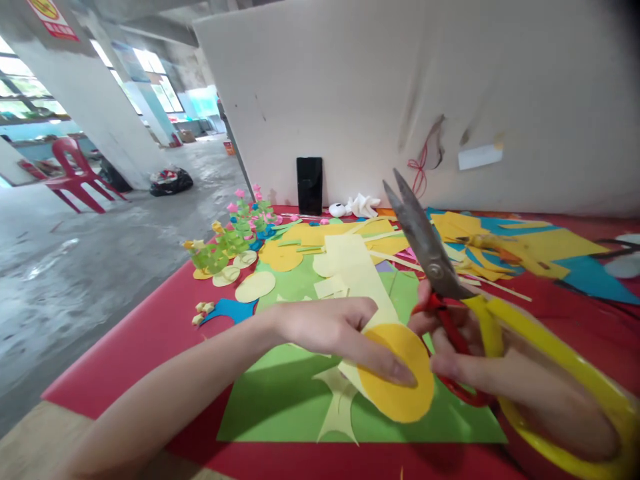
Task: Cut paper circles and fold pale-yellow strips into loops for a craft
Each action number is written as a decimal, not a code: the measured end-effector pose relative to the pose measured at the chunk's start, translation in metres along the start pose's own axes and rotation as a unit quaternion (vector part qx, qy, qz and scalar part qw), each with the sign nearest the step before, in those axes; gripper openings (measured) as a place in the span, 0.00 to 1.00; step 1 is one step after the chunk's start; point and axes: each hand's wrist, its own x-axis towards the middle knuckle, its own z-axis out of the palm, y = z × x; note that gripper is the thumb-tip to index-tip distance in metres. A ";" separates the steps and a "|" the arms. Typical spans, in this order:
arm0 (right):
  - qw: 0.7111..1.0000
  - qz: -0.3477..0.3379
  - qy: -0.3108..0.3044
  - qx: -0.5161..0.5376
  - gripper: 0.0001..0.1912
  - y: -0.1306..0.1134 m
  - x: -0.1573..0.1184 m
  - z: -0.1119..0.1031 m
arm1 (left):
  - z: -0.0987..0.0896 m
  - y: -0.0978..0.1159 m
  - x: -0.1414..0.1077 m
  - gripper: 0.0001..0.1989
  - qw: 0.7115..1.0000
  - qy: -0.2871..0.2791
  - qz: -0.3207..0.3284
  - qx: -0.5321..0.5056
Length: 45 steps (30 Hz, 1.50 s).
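My left hand [345,333] reaches in from the left with its thumb pressed flat on a yellow paper oval [410,400]. Pale yellow paper [356,260] shows beyond the hand and beneath the oval; I cannot tell whether the fingers grip it too. My right hand [500,367] is closed around the handles of a pair of scissors [434,267], one loop red and the other yellow. The blades point up and away, slightly apart, with nothing between them. Below lies a green paper sheet [270,407], with a curved pale yellow offcut [339,407] on it.
The red tabletop [110,373] carries yellow and blue paper scraps [555,240], a yellow glue gun [520,253] and small paper flowers [235,227]. A black phone [309,187] leans on the white board [350,100]. A red chair [75,170] stands on the floor at left.
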 end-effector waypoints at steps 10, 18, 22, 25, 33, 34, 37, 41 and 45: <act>0.998 -0.032 -0.059 -0.022 0.17 0.009 0.003 -0.008 | 0.015 -0.003 0.012 0.22 0.972 0.076 -0.022 0.221; 0.994 -0.098 0.045 -0.018 0.18 0.005 0.005 -0.015 | 0.018 -0.008 0.021 0.15 0.932 0.190 0.115 0.286; 0.992 -0.092 0.073 0.042 0.18 0.003 0.004 -0.018 | 0.020 -0.004 0.021 0.13 0.908 0.276 0.171 0.265; 0.990 -0.076 0.076 0.091 0.20 0.002 0.002 -0.018 | 0.022 -0.002 0.019 0.14 0.895 0.303 0.199 0.259; 0.987 0.019 0.054 0.152 0.18 -0.003 -0.006 -0.013 | 0.024 -0.006 0.016 0.12 0.918 0.299 0.192 0.175; 0.987 0.023 0.051 0.153 0.16 -0.004 -0.007 -0.013 | 0.025 -0.006 0.016 0.12 0.922 0.293 0.192 0.163; 0.984 0.031 0.056 0.167 0.17 -0.005 -0.009 -0.011 | 0.025 -0.006 0.018 0.10 0.936 0.261 0.195 0.135; 0.982 0.062 0.037 0.175 0.24 -0.003 -0.010 -0.009 | 0.025 -0.006 0.018 0.06 0.944 0.220 0.204 0.134; 0.987 0.050 0.031 0.149 0.20 0.001 -0.010 -0.010 | 0.025 -0.007 0.016 0.07 0.947 0.196 0.210 0.144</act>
